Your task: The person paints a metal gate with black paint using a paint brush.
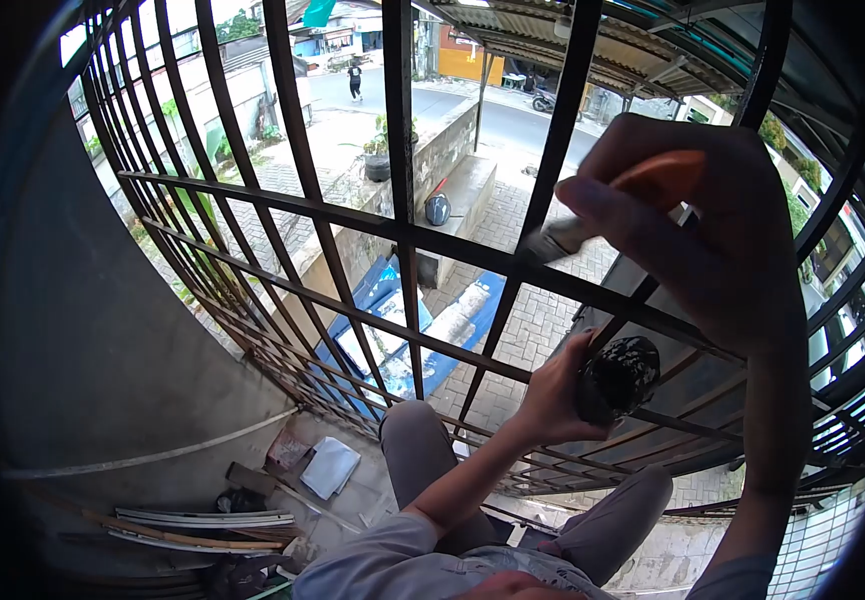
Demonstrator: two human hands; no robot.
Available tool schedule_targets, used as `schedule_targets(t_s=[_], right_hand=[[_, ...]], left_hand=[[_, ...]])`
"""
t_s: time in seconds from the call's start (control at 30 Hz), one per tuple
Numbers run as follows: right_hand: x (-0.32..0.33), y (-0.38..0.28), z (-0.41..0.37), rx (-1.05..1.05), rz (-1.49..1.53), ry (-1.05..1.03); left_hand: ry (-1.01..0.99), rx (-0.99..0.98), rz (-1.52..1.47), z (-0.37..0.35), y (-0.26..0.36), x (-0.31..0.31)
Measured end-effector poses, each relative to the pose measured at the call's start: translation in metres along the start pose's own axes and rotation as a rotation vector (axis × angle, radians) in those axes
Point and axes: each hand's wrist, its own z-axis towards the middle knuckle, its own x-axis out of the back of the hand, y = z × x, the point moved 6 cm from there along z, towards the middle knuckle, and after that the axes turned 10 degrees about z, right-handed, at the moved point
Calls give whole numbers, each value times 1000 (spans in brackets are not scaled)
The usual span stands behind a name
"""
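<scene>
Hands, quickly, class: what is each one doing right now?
Left hand: closed around a dark container with black contents.
Right hand: closed on an orange-handled brush, bristles at the dark metal bars.

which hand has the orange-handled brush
The right hand, raised higher, grips the brush; the left hand, lower down, holds a dark container instead.

So the right hand (717, 225) is up high, wrist bent, thumb and fingers pinched together, with that forearm running almost straight up, and the left hand (562, 395) sits lower and further in, fingers curled round in a grip, its bare forearm slanting up from the lap side, knees bent and spread below both arms
</scene>
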Motion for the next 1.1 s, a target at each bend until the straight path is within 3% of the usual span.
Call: schedule_targets(t_s=[0.07,0.1,0.2,0.23,0.33,0.5,0.57,0.73,0.8,0.83,0.87,0.93,1.0,1.1], right_hand=[[-13,2,2,312,87,98],[-11,-2,-1,148,-151,-1],[12,-6,-1,-40,1,-3],[8,-3,-4,54,201,122],[1,-5,-9,123,-39,19],[18,-3,-23,164,220,147],[13,1,-28,38,82,24],[28,8,-37,-47,181,122],[27,14,-43,-64,58,-3],[38,8,-47,-197,-42,101],[37,9,-45,-199,-44,103],[30,2,-40,31,63,40],[28,5,-45,-16,34,21],[38,2,-51,-168,196,203]], left_hand=[[-4,2,1,0,0,1],[-6,2,-4,0,2,0],[-4,0,-9,0,3,0],[2,-3,-2,0,3,0],[-9,3,1,0,3,0],[-9,6,-22,1,5,1],[-4,2,-29,1,6,1],[-22,25,-11,1,4,2],[-20,12,-9,0,4,1],[-13,4,-8,0,4,1],[-15,3,-10,0,4,1],[-7,-2,14,0,4,1],[-9,-8,8,0,4,1],[-10,3,-2,0,5,2]])
